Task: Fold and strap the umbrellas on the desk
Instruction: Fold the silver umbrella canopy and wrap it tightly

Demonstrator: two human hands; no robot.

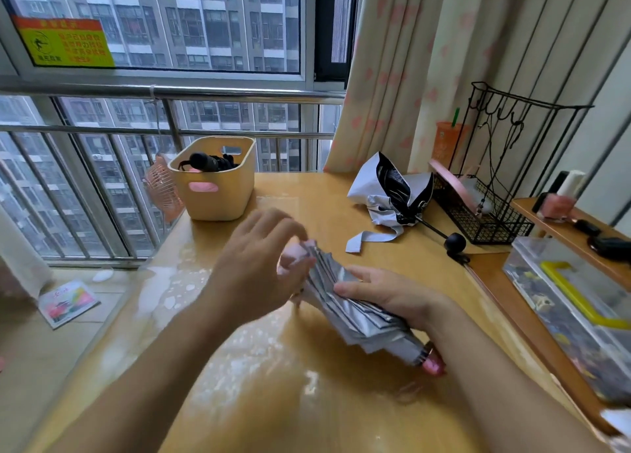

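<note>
A collapsed umbrella (355,312) with silvery-white pleated cloth and a pink handle end lies slanted over the middle of the desk (307,401). My right hand (389,295) grips its folded cloth from the right side. My left hand (259,265) hovers at the umbrella's far tip, fingers curled and pinching the cloth there; the motion is blurred. A second umbrella (392,193), white and black, lies unfolded and loose at the back right, its strap (365,239) trailing on the desk and its black handle (454,242) pointing toward me.
A cream plastic basket (218,193) holding a black umbrella stands at the back left, a small pink fan (162,189) beside it. A black wire rack (485,213) and a clear box with yellow handle (573,312) line the right side. The window railing runs behind.
</note>
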